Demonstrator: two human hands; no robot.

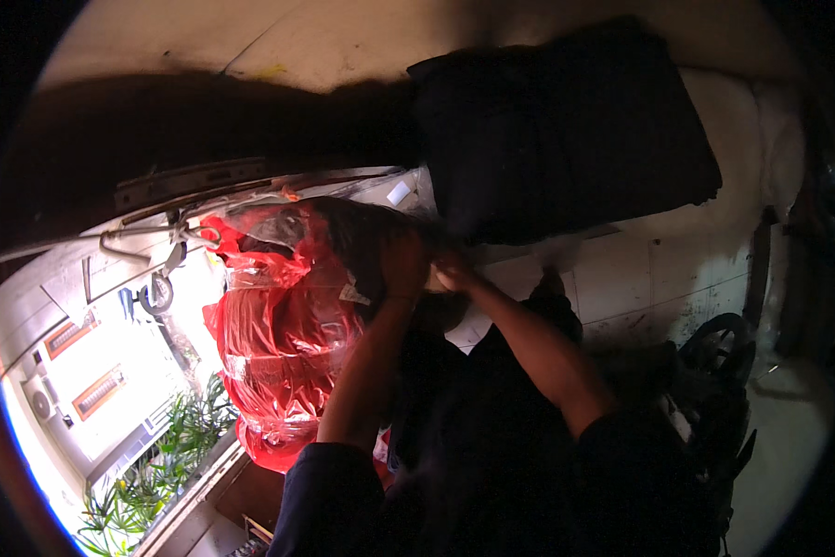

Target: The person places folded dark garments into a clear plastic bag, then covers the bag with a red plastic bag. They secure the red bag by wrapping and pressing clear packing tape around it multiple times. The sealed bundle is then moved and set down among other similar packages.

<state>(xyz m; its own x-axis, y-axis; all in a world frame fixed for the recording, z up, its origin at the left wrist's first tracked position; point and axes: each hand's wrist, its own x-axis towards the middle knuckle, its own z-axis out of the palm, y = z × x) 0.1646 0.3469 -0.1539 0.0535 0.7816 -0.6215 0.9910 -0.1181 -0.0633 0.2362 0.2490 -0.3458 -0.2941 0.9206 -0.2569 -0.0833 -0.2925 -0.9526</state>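
A large bundle (292, 343) wrapped in shiny red plastic with clear bands stands left of the middle. A dark, soft-looking piece (348, 232), perhaps cloth or plastic, lies at its upper right. My left hand (404, 265) presses against the right side of this dark piece, its fingertips lost in shadow. Close beside it, my right hand (452, 272) has its fingers bent inward near the dark piece's edge. A small pale patch shows between the hands. What the right fingers hold is too dim to make out.
A big black folded cloth or cushion (566, 139) lies beyond my hands. A white cord (190, 232) and a metal rod are at the bundle's left. Outside the opening stand green plants (157, 473) and a wheeled vehicle (156, 293). Dark clutter (714, 371) is at right.
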